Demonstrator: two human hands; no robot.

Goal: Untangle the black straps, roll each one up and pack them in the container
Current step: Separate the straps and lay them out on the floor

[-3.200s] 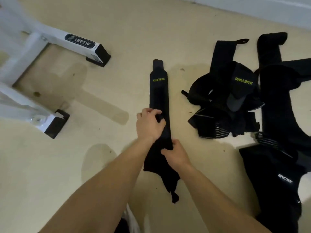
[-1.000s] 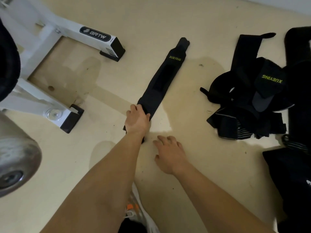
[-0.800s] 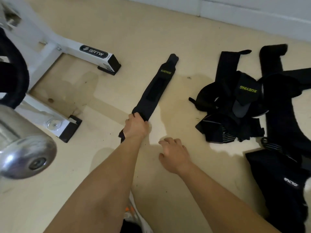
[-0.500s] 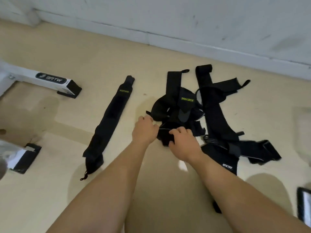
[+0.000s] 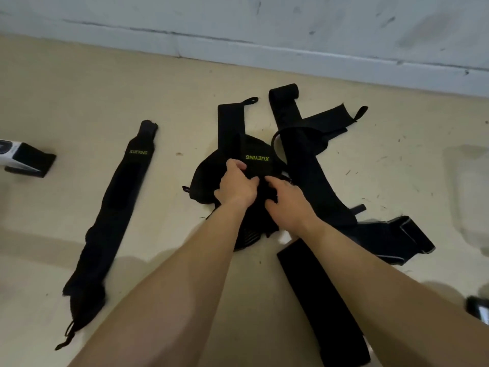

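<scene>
A tangled heap of black straps (image 5: 299,165) lies on the beige floor in the middle, one of them bearing a green XUEYING label. My left hand (image 5: 236,185) grips a fold of the heap just below that label. My right hand (image 5: 287,201) sits beside it with curled fingers digging into the same bunch. One straightened black strap (image 5: 116,205) lies flat by itself to the left, its label end pointing away from me. A clear plastic container (image 5: 468,194) stands at the right edge, faint against the floor.
A white wall with a skirting board (image 5: 264,49) runs along the far side. The black-capped foot of a white frame (image 5: 23,160) pokes in at the left edge. A dark object (image 5: 477,309) shows at the lower right edge.
My left hand let go of the straightened strap, which now lies alone on the left. Both hands moved right onto the tangled heap and took hold of it. The view swung right and up.
</scene>
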